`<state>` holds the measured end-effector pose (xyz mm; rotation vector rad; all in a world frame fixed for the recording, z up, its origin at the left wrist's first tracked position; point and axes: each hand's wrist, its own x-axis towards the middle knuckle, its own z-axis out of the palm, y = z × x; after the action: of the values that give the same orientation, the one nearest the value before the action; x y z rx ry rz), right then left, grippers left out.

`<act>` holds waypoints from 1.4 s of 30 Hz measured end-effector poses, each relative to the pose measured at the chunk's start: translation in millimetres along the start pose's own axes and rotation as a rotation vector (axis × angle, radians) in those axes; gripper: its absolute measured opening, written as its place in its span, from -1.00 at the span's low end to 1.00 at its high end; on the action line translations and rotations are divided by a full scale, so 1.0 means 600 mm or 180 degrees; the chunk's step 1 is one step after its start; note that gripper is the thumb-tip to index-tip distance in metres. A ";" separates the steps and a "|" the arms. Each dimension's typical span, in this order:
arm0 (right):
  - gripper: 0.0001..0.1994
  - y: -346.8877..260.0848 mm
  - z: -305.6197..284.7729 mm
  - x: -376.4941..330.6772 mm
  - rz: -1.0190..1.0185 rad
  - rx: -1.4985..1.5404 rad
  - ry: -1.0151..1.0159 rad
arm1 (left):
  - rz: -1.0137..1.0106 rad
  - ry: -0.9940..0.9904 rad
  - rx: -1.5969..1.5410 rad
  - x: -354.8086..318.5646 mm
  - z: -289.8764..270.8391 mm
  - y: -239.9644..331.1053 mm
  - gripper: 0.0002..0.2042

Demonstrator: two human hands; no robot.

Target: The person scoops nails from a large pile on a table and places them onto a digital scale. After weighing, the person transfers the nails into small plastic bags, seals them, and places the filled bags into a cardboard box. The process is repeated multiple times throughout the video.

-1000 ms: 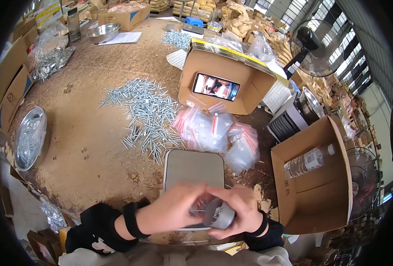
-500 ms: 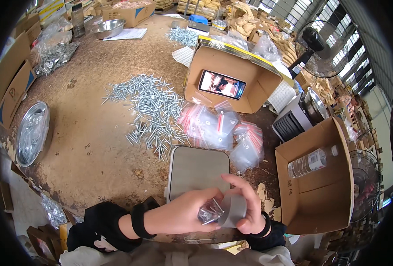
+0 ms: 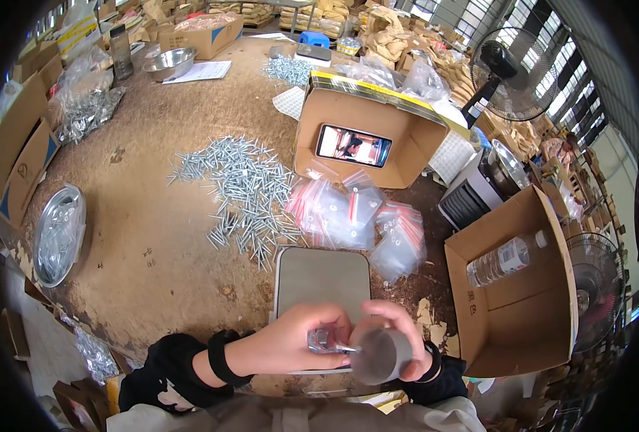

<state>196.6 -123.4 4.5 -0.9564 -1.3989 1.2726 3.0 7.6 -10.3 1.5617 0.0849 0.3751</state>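
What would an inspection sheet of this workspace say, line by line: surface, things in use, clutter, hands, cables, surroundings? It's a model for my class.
Surface: brown table, worn, with flaking patches near its front edge.
Things in use: loose heap of metal fasteners; clear bags with red strips; grey flat-topped platform.
Clutter: lit phone leaning inside a cardboard box; clear bottle lying in an open carton.
Left hand: holds a clear plastic item, partly hidden.
Right hand: holds a grey cup.
Cables: nothing seen.
Surroundings: black fan at right; stacked sacks beyond the table.
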 end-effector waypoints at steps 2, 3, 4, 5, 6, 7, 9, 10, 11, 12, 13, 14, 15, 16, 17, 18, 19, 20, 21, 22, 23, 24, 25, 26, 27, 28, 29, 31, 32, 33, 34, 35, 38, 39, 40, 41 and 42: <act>0.09 -0.009 0.007 0.012 0.0051 0.0025 -0.0094 | -0.0005 0.0064 0.0023 -0.002 0.003 -0.003 -0.73; 0.09 -0.011 0.009 0.017 0.0077 0.0039 -0.0145 | 0.0003 0.0127 -0.0015 -0.002 0.010 -0.007 -0.73; 0.08 -0.005 0.010 0.012 0.0129 0.0253 -0.0080 | 0.0013 0.0194 -0.0077 -0.004 0.013 -0.012 -0.73; 0.08 0.000 0.008 0.009 0.0083 0.0198 -0.0032 | 0.0042 0.0159 0.0004 -0.005 0.012 -0.011 -0.73; 0.08 0.004 0.003 0.004 0.0037 0.0143 0.0014 | 0.0070 0.0127 0.0085 -0.005 0.009 -0.006 -0.72; 0.03 0.010 -0.002 -0.001 -0.0036 0.0191 0.0049 | 0.0098 0.0098 0.0170 -0.005 0.008 -0.003 -0.72; -0.05 0.015 -0.004 -0.005 -0.0043 0.0135 0.0324 | 0.0107 0.0176 -0.0029 -0.008 0.010 -0.004 -0.67; -0.09 0.009 -0.001 0.001 -0.0005 0.0032 0.0561 | 0.0118 0.0210 -0.0105 -0.008 0.009 -0.003 -0.63; -0.12 0.006 0.000 0.009 0.0033 -0.0073 0.0800 | 0.0103 0.0238 -0.0294 -0.007 0.006 -0.004 -0.58; -0.22 0.008 0.002 0.021 -0.0111 -0.0131 0.0969 | 0.0089 0.0263 -0.0484 -0.005 0.000 -0.008 -0.52; -0.25 0.008 -0.004 0.030 -0.0029 -0.0490 0.0884 | 0.0078 0.0279 -0.0665 -0.004 -0.005 -0.009 -0.46; -0.28 0.008 -0.011 0.039 0.0054 -0.0851 0.0803 | 0.0095 0.0283 -0.0665 -0.005 -0.011 -0.007 -0.33; -0.31 0.008 -0.015 0.044 0.0138 -0.1214 0.0725 | 0.0161 0.0426 -0.0787 -0.005 -0.011 -0.005 -0.32; -0.36 0.010 -0.011 0.049 0.0365 -0.1189 0.0705 | 0.0215 0.0565 -0.0910 -0.005 -0.009 -0.004 -0.31; -0.35 0.011 -0.011 0.053 0.0272 -0.1911 0.0515 | 0.0268 0.0702 -0.1033 -0.005 -0.007 -0.001 -0.30; -0.34 0.013 -0.013 0.059 0.0178 -0.2633 0.0321 | 0.0149 0.0696 -0.1199 -0.012 -0.010 0.006 -0.26; -0.33 0.013 -0.012 0.063 0.0091 -0.3359 0.0110 | 0.0366 0.0604 -0.0960 -0.011 -0.009 0.001 -0.28; -0.26 0.015 -0.002 0.061 0.0136 -0.3405 0.0206 | 0.0583 0.0512 -0.0719 -0.009 -0.007 -0.007 -0.30; -0.25 0.012 0.001 0.059 0.0019 -0.3413 0.0179 | 0.0798 0.0420 -0.0476 -0.007 -0.007 -0.011 -0.31; -0.24 0.009 0.004 0.057 -0.0083 -0.3421 0.0154 | 0.1060 -0.0038 0.0731 0.002 -0.020 -0.002 -0.42; -0.22 0.005 0.006 0.055 -0.0187 -0.3427 0.0129 | 0.1139 -0.0136 0.1203 0.000 -0.013 0.002 -0.45; -0.30 0.001 0.007 0.052 -0.0296 -0.3331 0.0049 | 0.1217 -0.0233 0.1678 -0.004 0.002 0.006 -0.47; -0.37 -0.001 0.009 0.048 -0.0449 -0.3185 -0.0073 | 0.1294 -0.0316 0.2157 -0.009 0.012 0.010 -0.49; -0.44 -0.001 0.011 0.044 -0.0601 -0.3036 -0.0197 | 0.1336 -0.0477 0.2421 -0.011 0.015 0.015 -0.50; -0.51 0.000 0.012 0.040 -0.0753 -0.2885 -0.0320 | 0.1317 -0.0504 0.2156 -0.012 0.015 0.017 -0.50; -0.70 0.002 0.012 0.038 -0.1100 -0.2814 -0.0177 | 0.1297 -0.0535 0.1880 -0.014 0.014 0.018 -0.51; -0.72 0.003 0.011 0.033 -0.1234 -0.2704 -0.0096 | 0.1276 -0.0565 0.1605 -0.015 0.013 0.020 -0.51; -0.77 0.007 0.006 0.026 -0.1510 -0.2469 0.0060 | 0.1241 -0.0204 0.1592 -0.011 0.005 0.030 -0.52; -0.82 -0.008 0.008 0.038 -0.1732 -0.2481 0.0164 | 0.1103 -0.0101 0.1517 -0.014 0.002 0.034 -0.53; -0.82 -0.004 0.007 0.035 -0.1750 -0.2348 0.0151 | 0.0965 0.0001 0.1440 -0.015 0.000 0.035 -0.53; -0.83 -0.002 0.006 0.028 -0.1764 -0.2225 0.0139 | 0.1158 0.0267 0.1841 -0.013 -0.002 0.032 -0.64; -0.84 0.000 0.005 0.024 -0.1776 -0.2102 0.0127 | 0.1003 0.0314 0.1704 -0.015 -0.004 0.032 -0.71; -0.90 -0.009 -0.002 0.021 -0.1876 -0.2073 0.0176 | 0.0725 0.0439 0.1343 -0.022 -0.008 0.035 -0.87; -0.88 -0.010 -0.003 0.018 -0.1838 -0.2042 0.0185 | 0.0758 0.0462 0.1249 -0.020 -0.006 0.034 -0.88; -0.87 -0.009 -0.002 0.016 -0.1812 -0.1988 0.0302 | 0.0798 0.0476 0.1154 -0.018 -0.004 0.034 -0.89; -0.86 -0.008 0.000 0.012 -0.1786 -0.1933 0.0419 | 0.0837 0.0490 0.1059 -0.017 -0.003 0.034 -0.89; -0.85 -0.007 0.002 0.011 -0.1759 -0.1876 0.0534 | 0.0905 0.0479 0.1015 -0.017 -0.002 0.035 -0.90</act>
<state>194.6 -118.0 9.6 -0.9309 -1.7795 0.3624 -10.4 5.1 8.3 1.8645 0.0399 0.7316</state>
